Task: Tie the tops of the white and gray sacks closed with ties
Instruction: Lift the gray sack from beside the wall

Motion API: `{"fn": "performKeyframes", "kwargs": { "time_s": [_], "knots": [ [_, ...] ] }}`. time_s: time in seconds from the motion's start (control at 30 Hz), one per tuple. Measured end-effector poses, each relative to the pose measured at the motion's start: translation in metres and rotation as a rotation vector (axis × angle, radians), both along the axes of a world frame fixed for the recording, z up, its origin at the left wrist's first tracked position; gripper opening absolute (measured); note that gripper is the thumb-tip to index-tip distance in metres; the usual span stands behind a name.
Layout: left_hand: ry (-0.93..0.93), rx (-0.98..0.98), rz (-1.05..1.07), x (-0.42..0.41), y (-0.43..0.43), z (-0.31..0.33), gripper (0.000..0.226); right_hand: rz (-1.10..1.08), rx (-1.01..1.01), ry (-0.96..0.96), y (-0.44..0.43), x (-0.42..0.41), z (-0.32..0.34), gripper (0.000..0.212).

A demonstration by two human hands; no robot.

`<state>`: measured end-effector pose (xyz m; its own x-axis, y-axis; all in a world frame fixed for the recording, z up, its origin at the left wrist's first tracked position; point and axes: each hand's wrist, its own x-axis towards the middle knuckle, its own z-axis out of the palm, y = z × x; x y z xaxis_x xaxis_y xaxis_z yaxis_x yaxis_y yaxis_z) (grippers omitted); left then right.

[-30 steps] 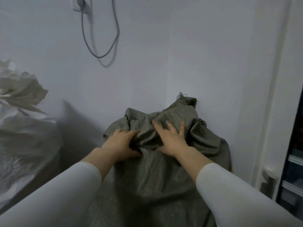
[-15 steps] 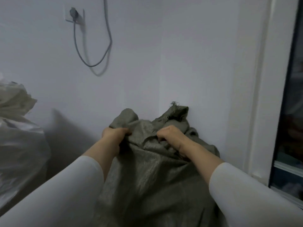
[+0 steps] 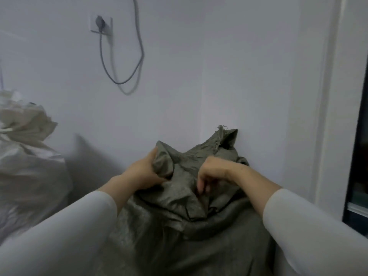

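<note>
Gripping a bunch of the gray sack point(image 3: 179, 198) in my left hand point(image 3: 143, 173); right hand point(image 3: 214, 170) beside it curled on cloth, hold unclear.

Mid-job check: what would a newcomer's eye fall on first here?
The gray sack fills the centre foreground by the wall, its top crumpled and untied. The left hand grips a bunched fold of it, while the right hand curls its fingers into the cloth beside. A white sack stands at the far left.
</note>
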<state>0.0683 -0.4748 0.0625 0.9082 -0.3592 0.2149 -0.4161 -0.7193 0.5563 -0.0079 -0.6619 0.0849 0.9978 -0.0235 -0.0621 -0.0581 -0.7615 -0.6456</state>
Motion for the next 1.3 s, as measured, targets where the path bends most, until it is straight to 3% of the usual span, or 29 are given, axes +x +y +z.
{"fn": "performKeyframes", "kwargs": {
  "time_s": [0.07, 0.1, 0.17, 0.23, 0.3, 0.4, 0.43, 0.47, 0.53, 0.67, 0.87, 0.93, 1.0, 1.07, 1.17, 1.2, 1.27, 1.3],
  "knots": [
    [0.019, 0.206, -0.015, 0.001, 0.002, -0.009, 0.101, -0.126, -0.077, -0.285, -0.015, 0.018, 0.000, 0.016],
    [0.014, 0.275, -0.007, 0.002, 0.002, -0.011, 0.099, -0.104, -0.094, -0.339, -0.020, 0.027, -0.004, 0.023],
    [-0.117, 0.428, 0.011, -0.001, 0.003, -0.014, 0.092, 0.050, -0.146, -0.269, -0.029, 0.044, -0.022, 0.054],
    [-0.290, 0.519, -0.081, -0.002, 0.001, -0.015, 0.081, 0.144, -0.231, -0.154, -0.028, 0.053, -0.038, 0.064],
    [-0.175, 0.473, -0.206, -0.007, -0.006, -0.014, 0.066, 0.144, -0.251, -0.056, -0.025, 0.058, -0.048, 0.054],
    [0.103, 0.307, -0.067, -0.015, -0.019, -0.016, 0.033, 0.206, -0.495, 0.065, -0.031, 0.067, -0.059, 0.063],
    [0.139, 0.230, -0.008, -0.012, -0.021, -0.017, 0.041, 0.236, -0.574, 0.067, -0.031, 0.068, -0.060, 0.067],
    [0.174, 0.183, 0.030, -0.011, -0.023, -0.017, 0.063, 0.251, -0.599, 0.053, -0.032, 0.069, -0.061, 0.066],
    [0.217, 0.268, 0.035, -0.008, -0.024, -0.019, 0.086, 0.245, -0.585, -0.023, -0.033, 0.075, -0.065, 0.053],
    [0.170, 0.483, 0.015, -0.009, -0.024, -0.017, 0.053, 0.087, -0.599, -0.125, -0.034, 0.087, -0.059, 0.016],
    [-0.068, 0.417, 0.144, -0.009, -0.013, 0.009, 0.031, -0.090, -0.280, -0.576, -0.043, 0.081, 0.008, 0.013],
    [-0.293, 0.290, 0.238, -0.010, -0.005, 0.027, 0.027, -0.010, -0.006, -0.574, -0.048, 0.073, 0.024, 0.019],
    [-0.468, 0.034, 0.255, -0.016, 0.003, 0.049, 0.035, 0.098, 0.225, -0.284, -0.049, 0.062, 0.030, 0.033],
    [-0.417, -0.195, 0.161, -0.032, 0.003, 0.067, 0.046, 0.120, 0.135, -0.060, -0.046, 0.052, 0.029, 0.051],
    [-0.277, -0.195, 0.042, -0.050, 0.003, 0.077, 0.049, 0.059, -0.142, -0.385, -0.038, 0.058, 0.023, 0.046],
    [-0.234, -0.157, 0.012, -0.053, 0.006, 0.075, 0.050, 0.108, -0.199, -0.466, -0.033, 0.058, 0.022, 0.065],
    [-0.137, -0.084, -0.028, -0.057, 0.012, 0.071, 0.052, 0.255, -0.227, -0.411, -0.019, 0.062, 0.017, 0.086],
    [-0.098, -0.061, -0.032, -0.056, 0.016, 0.069, 0.052, 0.291, -0.264, -0.365, -0.012, 0.064, 0.013, 0.079]
  ]
}}
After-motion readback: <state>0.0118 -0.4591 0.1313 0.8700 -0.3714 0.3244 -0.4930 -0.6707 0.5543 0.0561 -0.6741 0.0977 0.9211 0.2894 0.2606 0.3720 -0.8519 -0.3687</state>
